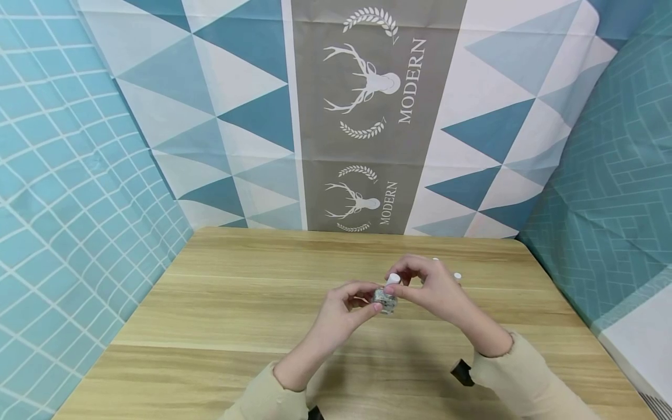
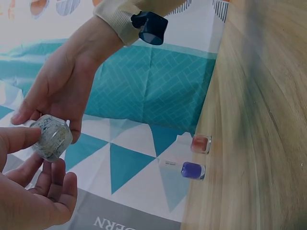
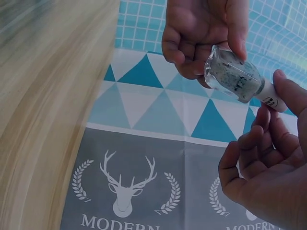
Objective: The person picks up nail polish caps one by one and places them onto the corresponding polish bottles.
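A clear glass nail polish bottle (image 3: 235,76) with dark-speckled, pale contents is held up above the table between both hands. My left hand (image 1: 349,306) pinches its glass body between thumb and fingers. At the other end, my right hand (image 1: 427,287) grips the white cap (image 3: 272,96) between thumb and fingertips. The cap sits on the bottle's neck, and in the right wrist view the bottle lies tilted, cap toward the right hand. In the left wrist view the bottle's base faces the camera and hides the cap.
Beyond the right hand stand two more nail polish bottles, one red (image 2: 200,143) and one purple (image 2: 193,170), both with white caps. The wooden table (image 1: 220,315) meets a patterned cloth backdrop (image 1: 252,116) at its far edge. Tiled-print cloth hangs at both sides.
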`<state>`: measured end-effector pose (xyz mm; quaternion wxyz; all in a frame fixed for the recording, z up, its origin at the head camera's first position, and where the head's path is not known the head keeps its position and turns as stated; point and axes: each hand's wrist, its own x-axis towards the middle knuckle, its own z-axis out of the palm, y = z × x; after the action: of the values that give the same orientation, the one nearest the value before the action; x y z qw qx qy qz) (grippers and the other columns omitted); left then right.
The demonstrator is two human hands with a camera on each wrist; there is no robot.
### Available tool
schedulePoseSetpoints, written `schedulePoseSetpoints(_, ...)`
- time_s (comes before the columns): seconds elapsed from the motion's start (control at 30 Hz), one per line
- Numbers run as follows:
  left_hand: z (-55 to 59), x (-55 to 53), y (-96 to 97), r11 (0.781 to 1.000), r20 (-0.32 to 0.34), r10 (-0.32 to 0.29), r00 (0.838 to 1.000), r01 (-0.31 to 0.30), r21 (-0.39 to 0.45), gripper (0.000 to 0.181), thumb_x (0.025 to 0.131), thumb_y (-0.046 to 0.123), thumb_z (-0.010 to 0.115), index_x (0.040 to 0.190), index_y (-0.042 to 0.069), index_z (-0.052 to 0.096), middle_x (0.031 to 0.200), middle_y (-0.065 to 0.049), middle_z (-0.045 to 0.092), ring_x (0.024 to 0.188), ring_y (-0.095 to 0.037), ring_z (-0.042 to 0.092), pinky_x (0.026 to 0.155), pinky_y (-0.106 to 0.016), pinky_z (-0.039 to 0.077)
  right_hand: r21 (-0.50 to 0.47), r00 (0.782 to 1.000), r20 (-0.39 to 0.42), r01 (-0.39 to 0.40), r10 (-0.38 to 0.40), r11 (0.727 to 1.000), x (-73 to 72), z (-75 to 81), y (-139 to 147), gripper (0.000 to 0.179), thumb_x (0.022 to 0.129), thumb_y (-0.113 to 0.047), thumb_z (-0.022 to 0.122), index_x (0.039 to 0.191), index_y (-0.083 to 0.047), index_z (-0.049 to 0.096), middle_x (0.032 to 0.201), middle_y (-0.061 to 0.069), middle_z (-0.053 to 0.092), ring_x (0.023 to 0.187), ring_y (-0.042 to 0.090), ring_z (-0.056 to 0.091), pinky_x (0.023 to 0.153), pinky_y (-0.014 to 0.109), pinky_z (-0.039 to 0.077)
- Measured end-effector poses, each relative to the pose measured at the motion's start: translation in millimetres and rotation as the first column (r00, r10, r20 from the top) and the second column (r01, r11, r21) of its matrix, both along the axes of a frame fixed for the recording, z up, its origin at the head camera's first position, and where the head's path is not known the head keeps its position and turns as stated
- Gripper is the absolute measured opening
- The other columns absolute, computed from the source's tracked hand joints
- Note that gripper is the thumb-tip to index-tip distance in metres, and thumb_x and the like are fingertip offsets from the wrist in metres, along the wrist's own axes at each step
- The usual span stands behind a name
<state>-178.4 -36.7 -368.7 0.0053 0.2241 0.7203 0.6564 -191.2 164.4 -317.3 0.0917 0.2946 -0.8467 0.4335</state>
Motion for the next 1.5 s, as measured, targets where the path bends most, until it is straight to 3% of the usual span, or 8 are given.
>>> schedulePoseSetpoints(0.3,2.3,1.6,1.8,1.0,0.004,0.015,1.0,-0.015,0.008,0.028,0.082,0.008,0.071,0.109,0.007,0.068,0.1,-0.008,0.067,0.09,-0.016,0.059,0.082,-0.03,0.052,-0.015,0.999,0.012,0.042,-0.042,0.999,-1.5,0.8,-3,0.019,0.074,-0.021,0.081,0.082,-0.022,0.064,0.076,-0.009,0.06,0.071,0.01,0.054,0.062,0.025,0.046)
schedulePoseSetpoints(0.47,2.5,2.0,1.9,1.0,0.014,0.014,1.0,-0.014,0.01,0.027,0.083,0.008,0.071,0.11,0.006,0.068,0.099,-0.008,0.067,0.09,-0.015,0.059,0.082,-0.029,0.051,-0.022,0.999,0.013,0.03,-0.03,0.999,-4.1,-1.8,-3,0.019,0.075,-0.02,0.08,0.087,-0.017,0.066,0.078,-0.007,0.061,0.072,0.01,0.054,0.063,0.025,0.046)
schedulePoseSetpoints(0.63,2.5,1.9,1.7,1.0,0.047,0.015,0.999,-0.016,0.019,0.028,0.084,0.01,0.071,0.111,0.006,0.067,0.1,-0.009,0.066,0.09,-0.014,0.059,0.08,-0.027,0.051,-0.047,0.999,-0.011,-0.036,0.036,0.998,-6.2,-5.0,0,0.022,0.086,-0.013,0.069,0.108,-0.013,0.067,0.091,-0.004,0.065,0.077,0.011,0.055,0.068,0.025,0.048)
schedulePoseSetpoints(0.83,1.9,1.2,1.7,1.0,0.077,0.01,0.997,-0.012,0.027,0.028,0.085,0.011,0.07,0.112,0.005,0.067,0.101,-0.01,0.065,0.09,-0.014,0.058,0.077,-0.023,0.05,-0.092,0.981,-0.085,-0.18,0.172,0.979,-8.4,-5.4,5,0.026,0.093,-0.002,0.056,0.116,-0.009,0.065,0.108,0.0,0.064,0.089,0.012,0.057,0.076,0.028,0.05)
schedulePoseSetpoints(1.03,1.1,0.8,2.0,0.999,0.084,-0.001,0.996,-0.002,0.037,0.028,0.085,0.011,0.07,0.112,0.005,0.067,0.101,-0.009,0.066,0.089,-0.014,0.059,0.077,-0.023,0.05,-0.088,0.975,-0.072,-0.217,0.211,0.972,-9.3,-4.0,8,0.025,0.093,-0.003,0.056,0.112,-0.014,0.067,0.106,0.001,0.064,0.093,0.013,0.055,0.074,0.028,0.047)
schedulePoseSetpoints(1.5,0.6,2.3,2.7,0.999,0.098,-0.008,0.995,0.005,0.033,0.028,0.085,0.012,0.07,0.112,0.004,0.066,0.1,-0.01,0.065,0.09,-0.016,0.058,0.077,-0.021,0.049,-0.114,0.977,-0.104,-0.195,0.184,0.974,-11.8,-6.2,6,0.022,0.088,0.001,0.061,0.101,-0.016,0.068,0.096,-0.001,0.062,0.08,0.012,0.054,0.067,0.025,0.048)
